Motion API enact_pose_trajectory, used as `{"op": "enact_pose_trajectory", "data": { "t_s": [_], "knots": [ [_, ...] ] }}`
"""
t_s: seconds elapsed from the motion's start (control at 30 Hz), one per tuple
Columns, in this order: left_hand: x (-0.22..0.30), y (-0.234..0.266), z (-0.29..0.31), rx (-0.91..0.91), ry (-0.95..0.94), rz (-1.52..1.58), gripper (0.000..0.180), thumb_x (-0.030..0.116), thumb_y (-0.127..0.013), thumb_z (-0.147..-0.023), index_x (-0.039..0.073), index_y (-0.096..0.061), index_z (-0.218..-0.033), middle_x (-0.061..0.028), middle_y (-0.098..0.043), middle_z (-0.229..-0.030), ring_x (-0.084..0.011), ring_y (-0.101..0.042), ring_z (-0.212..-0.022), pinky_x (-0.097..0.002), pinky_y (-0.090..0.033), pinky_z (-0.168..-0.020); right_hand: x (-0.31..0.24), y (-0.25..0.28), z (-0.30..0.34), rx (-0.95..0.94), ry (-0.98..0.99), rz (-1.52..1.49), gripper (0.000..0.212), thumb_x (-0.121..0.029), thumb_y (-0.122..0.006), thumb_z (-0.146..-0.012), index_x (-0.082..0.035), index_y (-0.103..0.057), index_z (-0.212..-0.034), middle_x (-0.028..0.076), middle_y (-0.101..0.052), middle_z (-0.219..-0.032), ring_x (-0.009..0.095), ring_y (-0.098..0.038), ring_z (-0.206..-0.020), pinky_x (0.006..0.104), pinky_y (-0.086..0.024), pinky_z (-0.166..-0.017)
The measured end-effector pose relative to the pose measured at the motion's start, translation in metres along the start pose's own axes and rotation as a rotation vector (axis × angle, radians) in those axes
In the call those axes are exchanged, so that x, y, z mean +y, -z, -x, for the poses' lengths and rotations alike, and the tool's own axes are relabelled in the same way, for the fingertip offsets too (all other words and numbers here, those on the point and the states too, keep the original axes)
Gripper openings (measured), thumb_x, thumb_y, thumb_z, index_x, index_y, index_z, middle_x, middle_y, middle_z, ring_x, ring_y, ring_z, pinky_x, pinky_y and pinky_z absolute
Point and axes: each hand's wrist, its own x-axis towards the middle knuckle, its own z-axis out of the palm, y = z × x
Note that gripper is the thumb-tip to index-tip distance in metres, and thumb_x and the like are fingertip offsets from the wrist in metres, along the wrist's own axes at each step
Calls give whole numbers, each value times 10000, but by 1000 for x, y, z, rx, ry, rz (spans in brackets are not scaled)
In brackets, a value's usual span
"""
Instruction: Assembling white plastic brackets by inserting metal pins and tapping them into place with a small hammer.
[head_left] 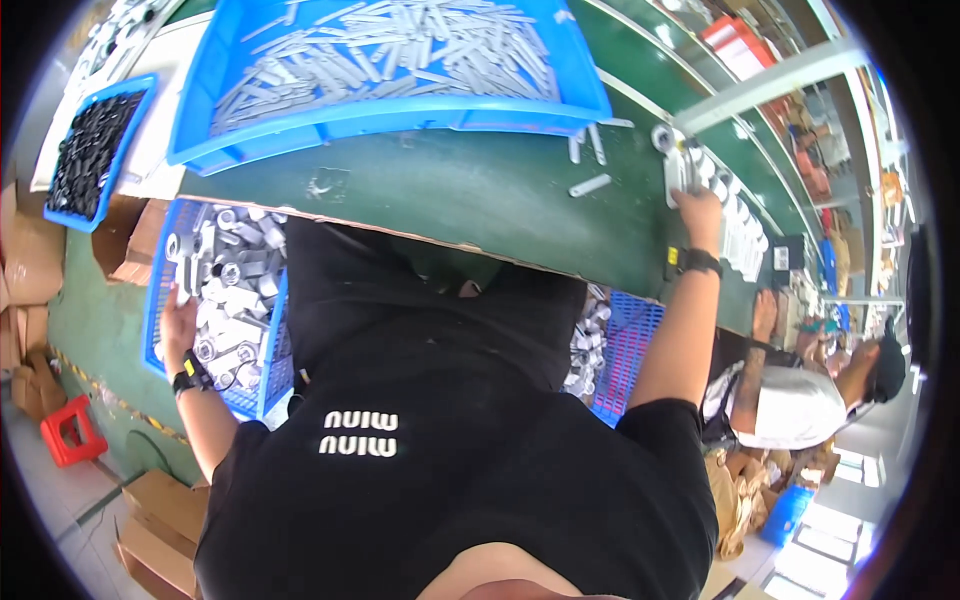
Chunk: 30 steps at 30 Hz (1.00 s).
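Note:
My left hand (179, 325) is at the left side of a blue crate (272, 365) filled with white and grey plastic parts that have ring-shaped ends. Its fingers are closed on one such ring-ended part (184, 268), held upright over the crate's edge. Out to the right, my right hand (700, 215) grips the lower end of a flat white part with a round head (674, 178), at the near end of a row of similar white parts (738, 225) on the green bench. Fingers of both hands are partly hidden.
A big blue tray (350, 120) of flat grey strips stands on the green bench (430, 185); several strips (590, 186) lie loose beside it. Black pieces fill a small blue tray (100, 200) at left. Another crate (630, 350) is by my right side. A co-worker (800, 405) sits at far right.

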Motion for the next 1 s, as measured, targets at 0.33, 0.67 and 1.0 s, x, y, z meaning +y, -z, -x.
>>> {"op": "enact_pose_trajectory", "data": {
  "t_s": [0.33, 0.67, 1.0],
  "knots": [
    [97, -49, -57, 37, 767, 1650, 427, 368, -620, -1121, -26, -661, -1278, -152, -730, -1174, -323, -714, -1104, -452, -600, -993, -84, 67, 128, -190, -293, -942, 250, -79, -793, -958, 15, -727, -1181, -77, -482, -668, 35, -405, -534, 246, -320, -511],
    [311, 175, -103, 703, -275, 1389, 272, 115, -734, -1046, 109, -589, -816, -13, -572, -738, -126, -529, -651, -303, -453, -613, -207, 30, 206, -242, 530, -377, 327, -165, -824, -830, -113, -812, -1153, 158, -735, -814, 326, -709, -697, 419, -562, -678],
    [594, 134, -138, 199, -904, 384, 214, 184, -801, -974, 56, -651, -889, -54, -666, -717, -187, -695, -679, -358, -548, -641, -200, 20, 204, -448, 458, -822, 317, -142, -716, -1024, -22, -753, -1314, 25, -643, -702, 170, -617, -592, 320, -500, -591]
  ]
}}
